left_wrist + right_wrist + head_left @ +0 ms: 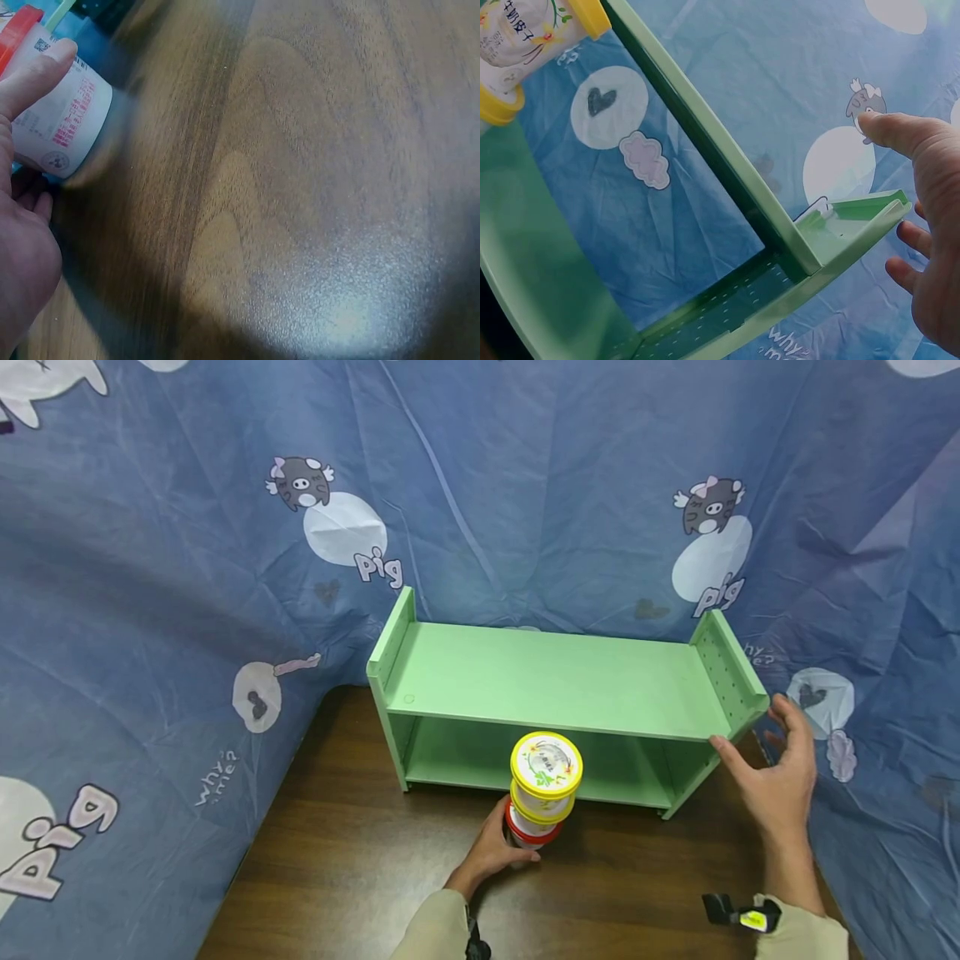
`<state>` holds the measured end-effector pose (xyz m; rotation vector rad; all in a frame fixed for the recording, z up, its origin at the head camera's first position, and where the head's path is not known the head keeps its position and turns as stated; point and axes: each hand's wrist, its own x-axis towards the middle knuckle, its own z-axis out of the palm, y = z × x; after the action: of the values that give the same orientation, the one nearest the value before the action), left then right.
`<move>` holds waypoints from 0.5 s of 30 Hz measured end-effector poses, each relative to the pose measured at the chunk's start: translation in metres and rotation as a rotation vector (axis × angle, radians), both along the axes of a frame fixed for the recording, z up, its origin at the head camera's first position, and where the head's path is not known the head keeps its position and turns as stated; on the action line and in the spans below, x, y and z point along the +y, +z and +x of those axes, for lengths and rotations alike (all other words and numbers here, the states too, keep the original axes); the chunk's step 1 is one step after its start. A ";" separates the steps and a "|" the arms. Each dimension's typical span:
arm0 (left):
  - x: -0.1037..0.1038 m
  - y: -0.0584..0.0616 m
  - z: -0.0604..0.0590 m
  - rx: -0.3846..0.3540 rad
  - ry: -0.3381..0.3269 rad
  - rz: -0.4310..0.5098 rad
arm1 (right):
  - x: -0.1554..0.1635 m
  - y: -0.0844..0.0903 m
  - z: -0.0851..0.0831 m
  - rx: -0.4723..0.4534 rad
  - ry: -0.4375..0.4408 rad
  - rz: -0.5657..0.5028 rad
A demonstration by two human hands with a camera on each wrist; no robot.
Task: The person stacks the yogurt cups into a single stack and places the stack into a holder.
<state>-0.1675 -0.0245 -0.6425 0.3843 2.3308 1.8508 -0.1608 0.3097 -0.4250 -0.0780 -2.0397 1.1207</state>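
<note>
In the head view, a stack of white tubs stands in front of the green shelf [555, 681]. Topmost is a tub with a yellow lid [546, 766]; below it come another yellow band and a red-lidded tub [531, 837]. My left hand [491, 852] grips the red-lidded tub low on the stack, its thumb [45, 75] across the white wall in the left wrist view. At the shelf's right end panel [729, 672], my right hand [780, 777] is spread with thumb and fingers apart, holding nothing; whether its fingers touch the panel I cannot tell.
The shelf has two levels and raised end panels, and stands on a brown wooden table [337, 860]. Blue cloth [525, 485] printed with pigs hangs behind and at both sides, close to the shelf's back.
</note>
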 end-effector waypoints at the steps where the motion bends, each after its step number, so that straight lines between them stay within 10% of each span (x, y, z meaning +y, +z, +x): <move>1: 0.000 0.003 0.001 0.001 0.001 0.003 | 0.000 0.000 -0.001 0.000 0.000 0.000; 15: 0.003 -0.022 -0.007 -0.036 0.005 0.001 | -0.003 0.001 -0.007 -0.040 0.002 0.040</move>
<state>-0.1746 -0.0219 -0.6649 0.3432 2.3097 1.8458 -0.1682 0.3071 -0.4238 -0.0788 -2.0971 1.0874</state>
